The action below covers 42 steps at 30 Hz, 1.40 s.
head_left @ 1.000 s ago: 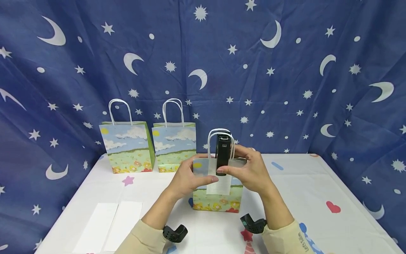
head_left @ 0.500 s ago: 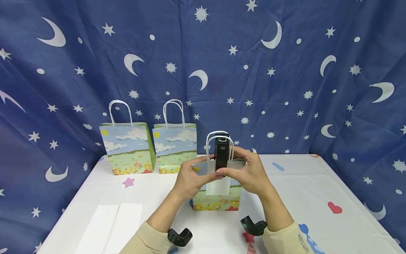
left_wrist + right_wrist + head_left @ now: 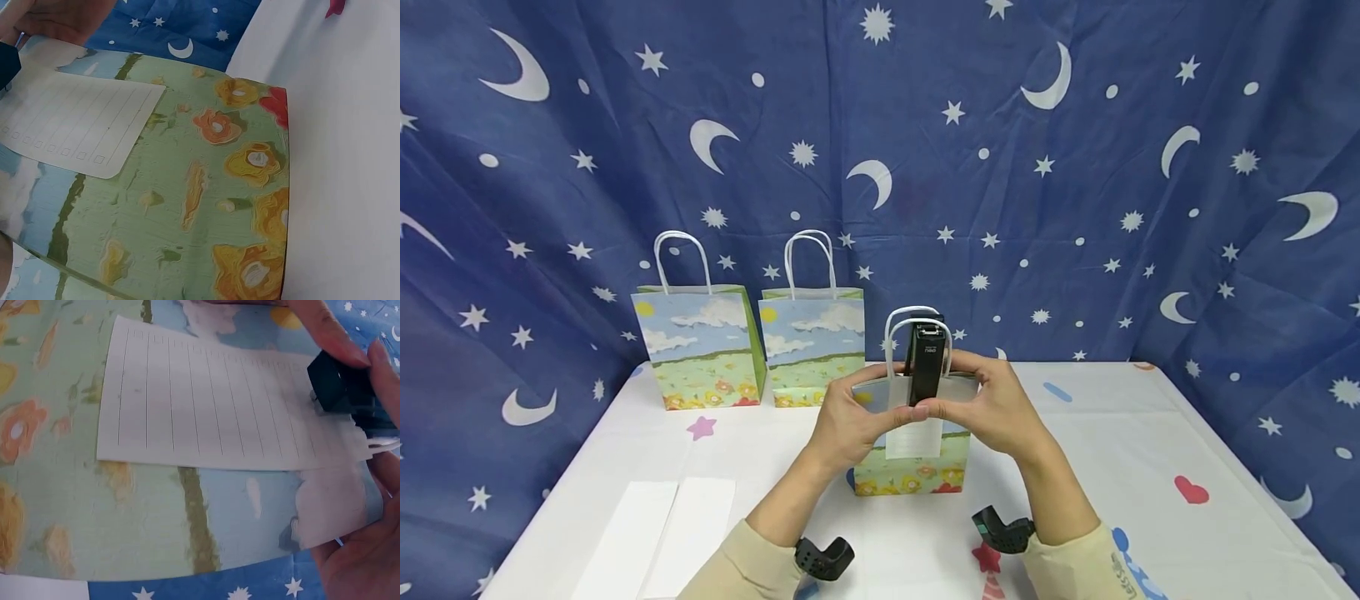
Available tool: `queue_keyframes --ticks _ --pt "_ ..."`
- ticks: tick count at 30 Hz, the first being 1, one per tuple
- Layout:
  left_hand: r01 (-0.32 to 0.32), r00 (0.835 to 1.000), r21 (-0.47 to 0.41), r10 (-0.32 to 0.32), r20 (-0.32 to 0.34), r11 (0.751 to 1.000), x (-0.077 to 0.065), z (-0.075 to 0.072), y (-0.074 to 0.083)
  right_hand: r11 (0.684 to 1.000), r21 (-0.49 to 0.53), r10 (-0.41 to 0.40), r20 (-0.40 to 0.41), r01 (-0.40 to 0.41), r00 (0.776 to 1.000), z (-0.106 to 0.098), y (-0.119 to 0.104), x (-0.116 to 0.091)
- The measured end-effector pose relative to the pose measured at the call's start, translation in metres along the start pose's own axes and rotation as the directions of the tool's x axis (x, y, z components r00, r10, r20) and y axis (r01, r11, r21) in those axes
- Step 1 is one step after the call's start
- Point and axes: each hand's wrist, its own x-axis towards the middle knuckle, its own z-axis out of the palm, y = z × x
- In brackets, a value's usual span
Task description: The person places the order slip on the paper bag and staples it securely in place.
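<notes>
A black stapler straddles the top edge of a small paper gift bag printed with clouds and flowers. Under the stapler's front end, a white lined paper slip lies against the bag's front; its ruled lines show in the right wrist view. My right hand grips the stapler, thumb on its front end, fingers behind the bag. The left hand comes from the other side, its thumb pressing the same end beside the right thumb. Its fingers are mostly hidden behind the bag.
Two matching gift bags stand upright at the back left. Two white paper strips lie side by side at the front left. A blue star-and-moon curtain hangs behind the white tablecloth.
My left thumb has moved from the paper slip to the right, onto the stapler's front end against the right thumb. The stapler and bag have shifted slightly left.
</notes>
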Motion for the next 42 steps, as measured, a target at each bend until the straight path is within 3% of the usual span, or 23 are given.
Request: queue_keyframes --ticks 9,18,25,42 --pt "0.049 0.999 -0.011 -0.049 -0.009 0.999 0.000 0.000 0.000 0.998 0.065 0.016 0.015 -0.017 1.000 0.005 -0.004 0.000" --pt "-0.033 0.999 0.034 0.034 -0.032 0.999 0.001 0.002 0.000 0.991 0.122 -0.048 0.013 0.046 0.999 0.008 -0.001 0.003" --pt "-0.051 0.998 0.041 0.053 -0.031 0.998 -0.001 0.002 -0.001 0.984 0.161 -0.070 -0.004 0.070 0.998 0.012 0.001 0.002" --pt "-0.121 0.991 0.040 0.123 -0.054 0.992 -0.001 0.006 -0.001 0.981 0.146 -0.123 -0.060 0.131 0.991 0.017 0.002 0.003"
